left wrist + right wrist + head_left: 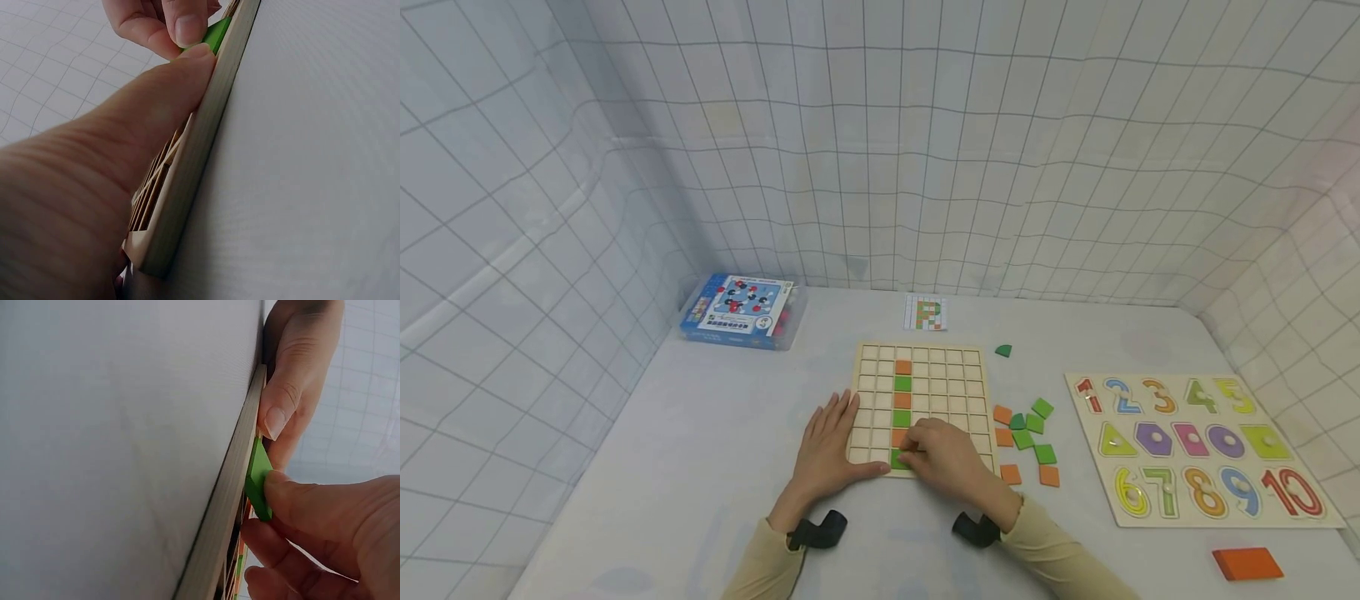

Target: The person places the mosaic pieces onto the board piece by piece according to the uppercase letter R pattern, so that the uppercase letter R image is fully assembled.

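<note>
A wooden grid board [928,404] lies in front of me with a column of alternating orange and green square tiles in its third column. My right hand [946,457] pinches a green square tile [259,478] between thumb and fingers at the bottom of that column; the tile is tilted at the board's near edge. My left hand [831,450] rests along the board's left side with fingers straight. Its thumb [169,84] lies on the near edge, the tip right beside the green tile.
Loose orange and green tiles [1024,439] lie right of the board, a green quarter-circle piece [1003,351] above them. A pattern card [926,313] sits behind the board. A boxed set [741,310] stands back left. At right are a number puzzle [1202,450] and an orange block [1248,564].
</note>
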`<state>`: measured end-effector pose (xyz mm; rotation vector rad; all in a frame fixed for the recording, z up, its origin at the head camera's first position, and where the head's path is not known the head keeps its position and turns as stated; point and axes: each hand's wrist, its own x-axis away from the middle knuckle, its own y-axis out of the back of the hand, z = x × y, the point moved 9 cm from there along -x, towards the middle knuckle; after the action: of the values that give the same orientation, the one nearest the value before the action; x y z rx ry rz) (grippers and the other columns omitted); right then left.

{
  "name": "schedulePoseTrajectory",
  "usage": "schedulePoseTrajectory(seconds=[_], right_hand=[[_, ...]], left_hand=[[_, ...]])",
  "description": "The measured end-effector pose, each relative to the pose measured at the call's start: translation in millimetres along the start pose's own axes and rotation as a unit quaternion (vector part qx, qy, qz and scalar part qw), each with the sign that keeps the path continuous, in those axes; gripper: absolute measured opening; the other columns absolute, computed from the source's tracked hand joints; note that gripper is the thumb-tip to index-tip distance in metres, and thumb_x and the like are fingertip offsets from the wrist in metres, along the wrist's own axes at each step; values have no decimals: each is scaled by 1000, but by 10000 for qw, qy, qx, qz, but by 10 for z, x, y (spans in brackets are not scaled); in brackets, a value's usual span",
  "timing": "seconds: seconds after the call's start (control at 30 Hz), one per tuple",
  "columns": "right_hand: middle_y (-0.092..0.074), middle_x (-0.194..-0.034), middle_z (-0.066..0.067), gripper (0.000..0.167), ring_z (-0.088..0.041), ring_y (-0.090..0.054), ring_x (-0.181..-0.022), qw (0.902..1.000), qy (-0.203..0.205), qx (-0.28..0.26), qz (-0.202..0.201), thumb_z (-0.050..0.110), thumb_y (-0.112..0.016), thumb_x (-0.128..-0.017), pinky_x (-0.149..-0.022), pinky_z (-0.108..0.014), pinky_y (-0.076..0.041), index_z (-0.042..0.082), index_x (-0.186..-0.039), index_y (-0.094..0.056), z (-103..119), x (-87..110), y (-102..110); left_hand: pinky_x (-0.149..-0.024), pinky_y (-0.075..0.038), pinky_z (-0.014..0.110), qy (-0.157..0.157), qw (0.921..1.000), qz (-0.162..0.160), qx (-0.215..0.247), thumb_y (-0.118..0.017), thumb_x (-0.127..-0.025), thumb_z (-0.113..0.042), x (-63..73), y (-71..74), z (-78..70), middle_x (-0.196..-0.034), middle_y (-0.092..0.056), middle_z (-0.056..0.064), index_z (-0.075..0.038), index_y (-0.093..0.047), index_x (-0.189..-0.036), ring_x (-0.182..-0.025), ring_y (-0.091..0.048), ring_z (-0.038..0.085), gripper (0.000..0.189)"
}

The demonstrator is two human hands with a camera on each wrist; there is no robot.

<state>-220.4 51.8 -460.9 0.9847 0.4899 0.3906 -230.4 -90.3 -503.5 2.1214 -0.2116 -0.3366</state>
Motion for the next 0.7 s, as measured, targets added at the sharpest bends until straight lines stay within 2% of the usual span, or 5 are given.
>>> schedulePoseTrajectory(seconds=[0.7], right_hand=[[-48,-64,16,15,-2,-45,-62,9987,125,485,-38,23,-79,-77,-56,-20,-40,20,-68,-68,27,-25,25]], left_hand=[[-112,-9,48,51,10000,46,-47,-73,-68,-62,-3,0,3,-154,-23,15,-2,-28,-149,-142,-12,30,110]])
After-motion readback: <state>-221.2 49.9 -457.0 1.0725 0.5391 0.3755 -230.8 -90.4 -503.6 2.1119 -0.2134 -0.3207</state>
